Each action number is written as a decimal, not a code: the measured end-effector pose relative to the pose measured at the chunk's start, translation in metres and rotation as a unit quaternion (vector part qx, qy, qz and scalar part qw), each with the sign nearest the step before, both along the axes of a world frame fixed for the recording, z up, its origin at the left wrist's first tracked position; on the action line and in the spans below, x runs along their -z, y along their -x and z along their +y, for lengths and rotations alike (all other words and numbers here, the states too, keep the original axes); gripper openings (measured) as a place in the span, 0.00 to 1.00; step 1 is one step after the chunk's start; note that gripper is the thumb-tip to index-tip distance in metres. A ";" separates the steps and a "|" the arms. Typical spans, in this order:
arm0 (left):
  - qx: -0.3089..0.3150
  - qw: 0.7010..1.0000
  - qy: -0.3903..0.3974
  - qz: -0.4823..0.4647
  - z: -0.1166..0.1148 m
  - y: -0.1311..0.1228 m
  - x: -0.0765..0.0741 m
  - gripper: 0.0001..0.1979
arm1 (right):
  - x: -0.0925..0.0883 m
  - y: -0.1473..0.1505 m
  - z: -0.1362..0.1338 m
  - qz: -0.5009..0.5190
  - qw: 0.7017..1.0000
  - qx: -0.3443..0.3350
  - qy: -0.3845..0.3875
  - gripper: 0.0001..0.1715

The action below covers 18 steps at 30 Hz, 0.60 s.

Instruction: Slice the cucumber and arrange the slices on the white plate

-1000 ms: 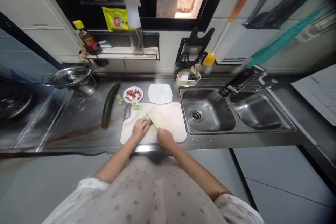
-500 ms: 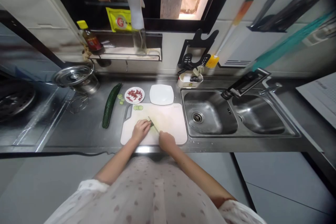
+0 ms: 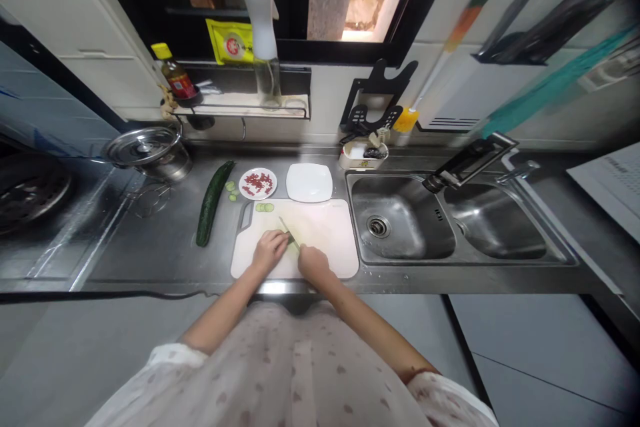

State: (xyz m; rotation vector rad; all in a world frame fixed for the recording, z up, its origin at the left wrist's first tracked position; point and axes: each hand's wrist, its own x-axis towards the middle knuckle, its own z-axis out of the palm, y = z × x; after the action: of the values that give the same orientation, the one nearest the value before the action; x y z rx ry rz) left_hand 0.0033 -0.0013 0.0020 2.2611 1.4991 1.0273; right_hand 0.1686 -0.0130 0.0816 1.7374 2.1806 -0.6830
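Observation:
My right hand is closed around the handle of a kitchen knife, its thin blade pointing up and left over the white cutting board. Just left of the blade, my left hand presses with bent fingers on a cucumber piece, mostly hidden beneath them; a bit of dark green skin shows beside the blade. Some pale cucumber slices lie at the board's upper left. A whole cucumber rests on the steel counter to the left, with small cucumber pieces beside it.
Behind the board stand a round plate of chopped red bits and a white square plate. A double sink with a black faucet lies right. A lidded steel pot stands left, below a shelf with bottles.
My right hand and the knife have shifted slightly left and away from my body. My left hand stays nearly in place on the cucumber piece. The whole view has moved a little.

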 end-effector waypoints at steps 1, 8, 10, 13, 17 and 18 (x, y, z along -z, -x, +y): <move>0.001 1.000 0.000 0.000 0.000 0.000 0.000 0.10 | 0.001 0.000 0.000 0.000 1.000 0.000 -0.002 0.17; -0.002 1.000 -0.003 0.004 0.000 0.000 0.000 0.10 | 0.001 -0.002 -0.001 -0.001 1.000 -0.004 -0.001 0.16; -0.002 1.000 -0.006 0.005 0.000 0.000 0.001 0.10 | 0.001 -0.002 -0.001 -0.003 1.000 0.001 0.003 0.16; -0.006 1.000 -0.013 0.002 0.000 0.000 0.002 0.10 | 0.000 -0.004 -0.004 -0.004 1.000 0.010 0.014 0.16; -0.003 1.000 -0.013 -0.001 0.000 0.000 0.003 0.10 | -0.003 -0.009 -0.012 -0.008 0.999 0.019 0.025 0.17; -0.002 1.000 -0.013 -0.001 0.000 0.000 0.003 0.10 | -0.004 -0.011 -0.015 -0.010 0.999 0.020 0.027 0.17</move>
State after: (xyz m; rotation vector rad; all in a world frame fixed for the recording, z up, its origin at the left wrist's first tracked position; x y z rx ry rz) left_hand 0.0038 -0.0011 -0.0010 2.2744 1.4995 1.0560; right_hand 0.1794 -0.0279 0.0854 1.7578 2.1004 -0.7234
